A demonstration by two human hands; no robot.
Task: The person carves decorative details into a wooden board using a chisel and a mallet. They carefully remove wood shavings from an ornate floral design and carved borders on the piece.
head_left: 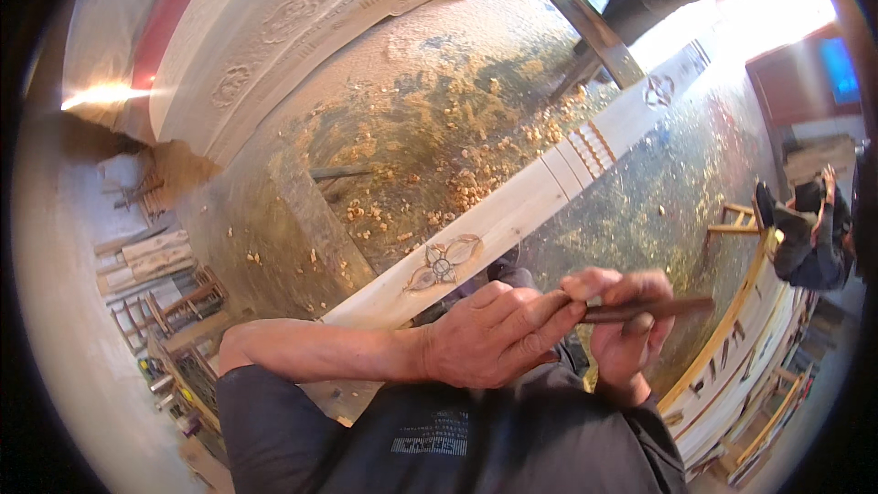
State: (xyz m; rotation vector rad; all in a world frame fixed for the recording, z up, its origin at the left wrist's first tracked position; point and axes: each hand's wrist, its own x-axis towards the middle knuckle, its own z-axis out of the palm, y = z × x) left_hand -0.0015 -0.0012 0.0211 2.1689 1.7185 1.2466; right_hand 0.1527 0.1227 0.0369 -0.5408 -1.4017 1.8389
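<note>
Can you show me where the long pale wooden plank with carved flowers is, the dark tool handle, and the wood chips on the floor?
Long pale carved wooden plank [512,215], head view, bare middle face.
Dark slender tool handle [672,307], head view, free end.
Scattered pale wood chips [457,174], head view, thick patch on floor.

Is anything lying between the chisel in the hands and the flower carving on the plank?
Nothing visible does. The right hand holds the chisel, the left hand touches it, and the flower carving on the plank lies uncovered just beyond them.

The long carved plank [512,220] is lying behind both hands, with wood chips [448,174] lying on the floor [695,174] beyond it.
</note>
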